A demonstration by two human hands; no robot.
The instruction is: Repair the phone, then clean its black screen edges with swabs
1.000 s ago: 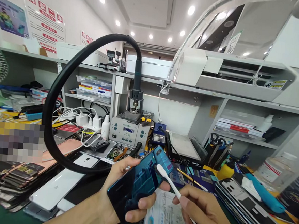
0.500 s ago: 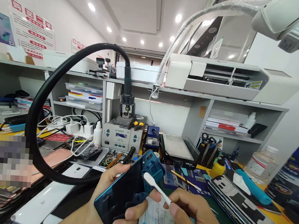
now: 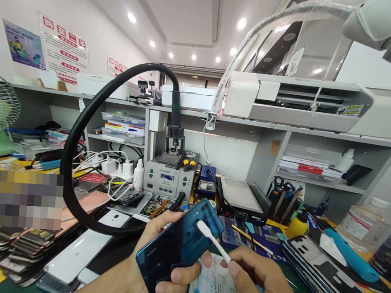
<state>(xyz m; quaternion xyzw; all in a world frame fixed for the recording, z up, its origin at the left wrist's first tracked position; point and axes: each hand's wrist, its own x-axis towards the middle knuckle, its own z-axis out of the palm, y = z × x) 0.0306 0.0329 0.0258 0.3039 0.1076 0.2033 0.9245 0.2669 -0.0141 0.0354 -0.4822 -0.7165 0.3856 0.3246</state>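
My left hand (image 3: pixel 147 259) is closed around a glossy blue smartphone (image 3: pixel 175 247), tilted with its back and camera corner facing up. My fingers wrap over its lower edge and the thumb lies along the upper side. Pinched in my right hand (image 3: pixel 262 276) is a white toothbrush (image 3: pixel 214 241). Its head lies over the phone's back, close to the camera end; the bristles are hidden beneath it. A printed paper sheet (image 3: pixel 214 284) lies on the bench under both hands.
A hot-air station (image 3: pixel 169 178) with a looping black hose (image 3: pixel 70 169) stands behind the phone. To the left lie a white phone (image 3: pixel 84 250) and stacked phone parts (image 3: pixel 23 255). On the right are stacked panels (image 3: pixel 330 272), a blue-handled tool (image 3: pixel 351 255) and a clear bottle (image 3: pixel 364 225).
The whole scene has shifted right as the view turned left, bringing a green fan into sight. The toothbrush head stays over the phone's back, near the camera end. Both grips are unchanged.
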